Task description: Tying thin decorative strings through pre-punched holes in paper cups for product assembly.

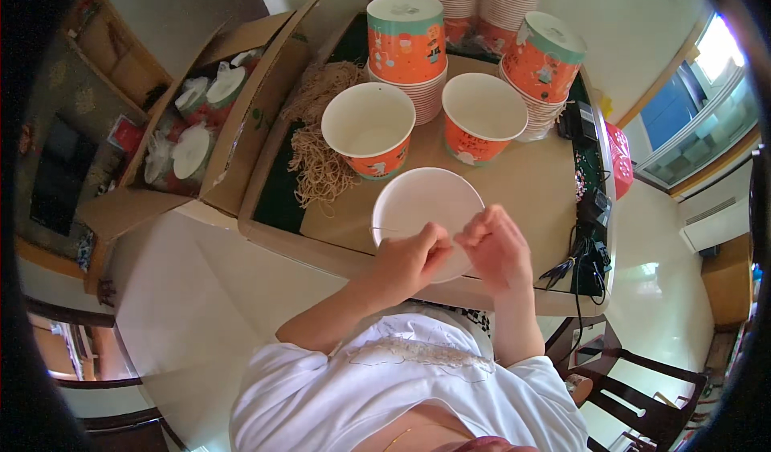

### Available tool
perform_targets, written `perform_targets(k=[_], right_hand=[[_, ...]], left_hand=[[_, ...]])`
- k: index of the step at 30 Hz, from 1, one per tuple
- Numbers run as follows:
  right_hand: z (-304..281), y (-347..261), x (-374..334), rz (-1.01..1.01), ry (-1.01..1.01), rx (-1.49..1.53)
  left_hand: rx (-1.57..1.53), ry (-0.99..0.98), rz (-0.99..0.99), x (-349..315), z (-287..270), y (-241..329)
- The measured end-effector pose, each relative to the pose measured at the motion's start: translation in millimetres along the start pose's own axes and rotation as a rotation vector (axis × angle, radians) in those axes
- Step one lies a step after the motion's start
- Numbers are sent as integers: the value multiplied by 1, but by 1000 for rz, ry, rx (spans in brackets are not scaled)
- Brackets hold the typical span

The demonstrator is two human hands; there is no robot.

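Observation:
Over a white paper bucket [426, 197], open end up at the table's near edge, my two hands nearly meet. My left hand [414, 258] is closed with its fingers pinched; a thin tan string [387, 229] sticks out beside it. My right hand [496, 251] is also closed, fingertips together, and what it pinches is too small to make out. Behind them stand two orange paper buckets, one on the left [377, 148] and one on the right [475, 135], both showing white insides. Bundles of tan string [320, 163] lie at the table's left.
Upside-down stacks of orange and green buckets [406, 46] [546, 63] rise farther back, with more stacks behind. An open cardboard box [241, 123] of wrapped buckets sits left of the table. Black cables and adapters [590, 251] line the right edge, near a dark chair [642, 400].

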State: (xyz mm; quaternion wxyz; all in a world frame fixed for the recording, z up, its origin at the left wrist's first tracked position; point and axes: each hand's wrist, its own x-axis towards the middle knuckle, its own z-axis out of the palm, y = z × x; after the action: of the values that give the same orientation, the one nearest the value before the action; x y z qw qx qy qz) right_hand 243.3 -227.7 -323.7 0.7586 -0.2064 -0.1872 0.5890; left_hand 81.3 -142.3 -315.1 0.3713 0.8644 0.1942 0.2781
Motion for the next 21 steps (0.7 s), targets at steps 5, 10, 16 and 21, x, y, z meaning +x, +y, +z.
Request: perform_targets(k=[5, 10, 16, 21], right_hand=[[3, -20, -2, -228, 132, -548], [20, -8, -3, -202, -89, -1438], [19, -3, -1, -36, -46, -1323], [18, -3, 2, -230, 91, -963]], left_hand=[[-3, 23, 3, 1, -4, -4], [-48, 102, 133, 7, 1, -1], [-84, 29, 202, 6, 1, 10], [2, -18, 255, -3, 9, 12]])
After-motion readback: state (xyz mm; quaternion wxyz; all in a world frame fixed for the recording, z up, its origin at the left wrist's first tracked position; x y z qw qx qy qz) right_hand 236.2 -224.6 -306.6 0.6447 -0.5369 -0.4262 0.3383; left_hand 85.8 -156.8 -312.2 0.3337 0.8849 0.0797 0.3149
